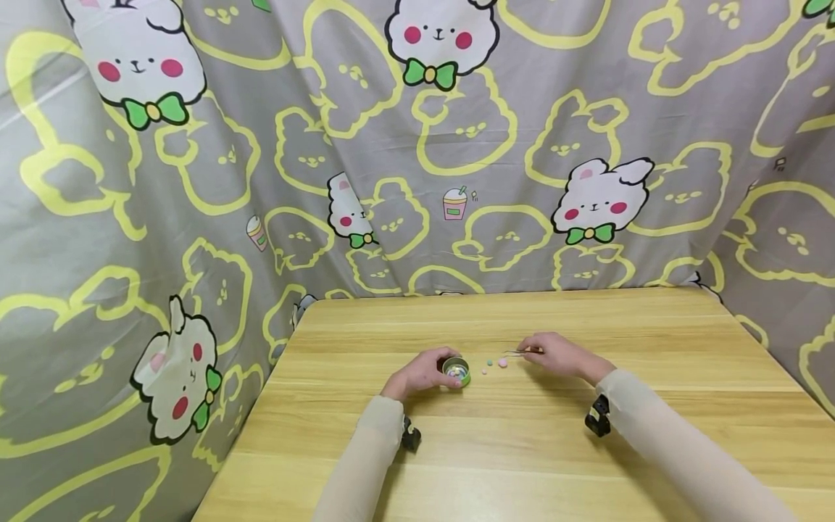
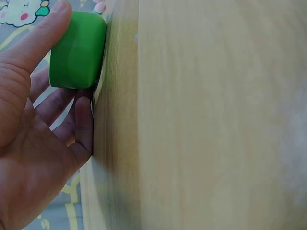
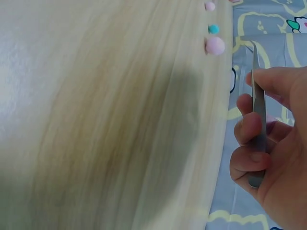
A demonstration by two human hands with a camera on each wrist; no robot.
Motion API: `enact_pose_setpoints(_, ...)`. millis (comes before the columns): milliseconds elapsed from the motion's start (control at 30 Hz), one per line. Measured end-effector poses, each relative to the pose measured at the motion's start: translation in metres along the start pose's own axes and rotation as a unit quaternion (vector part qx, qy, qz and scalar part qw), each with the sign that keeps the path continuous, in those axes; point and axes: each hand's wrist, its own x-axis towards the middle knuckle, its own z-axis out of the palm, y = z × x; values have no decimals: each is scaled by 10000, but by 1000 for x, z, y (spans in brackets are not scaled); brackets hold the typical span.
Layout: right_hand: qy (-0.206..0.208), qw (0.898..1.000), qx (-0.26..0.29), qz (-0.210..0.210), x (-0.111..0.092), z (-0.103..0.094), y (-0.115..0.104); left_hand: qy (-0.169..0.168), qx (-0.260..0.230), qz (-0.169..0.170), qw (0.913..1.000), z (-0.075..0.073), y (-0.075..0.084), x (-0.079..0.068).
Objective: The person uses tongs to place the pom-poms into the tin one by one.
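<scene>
My left hand [image 1: 424, 371] grips a small round green tin [image 1: 466, 380], thumb on the near side and fingers round the far side. Small light-coloured pieces lie inside it. In the left wrist view the tin's green wall [image 2: 79, 52] stands on the table. My right hand [image 1: 559, 355] holds metal tweezers [image 3: 259, 115] between thumb and fingers, their tips slightly apart with nothing between them. Just left of the tips lies a larger pink pompom [image 3: 215, 46]. Beside it are a small teal pompom [image 3: 214, 29] and a small pink pompom [image 3: 209, 6], on the table between the hands.
The wooden table [image 1: 496, 457] spreads beneath both hands, its far edge meeting a grey curtain [image 1: 391, 145] with bear and rabbit prints. More curtain hangs at the left and right sides. A black wrist camera [image 1: 598, 417] sits on the right sleeve.
</scene>
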Motion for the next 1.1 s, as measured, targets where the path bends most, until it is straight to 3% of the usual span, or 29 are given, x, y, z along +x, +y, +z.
enact_pose_setpoints(1100,-109,9998,-155,93,6,12,11,-9,-30,-50,10000,-1,2,-2)
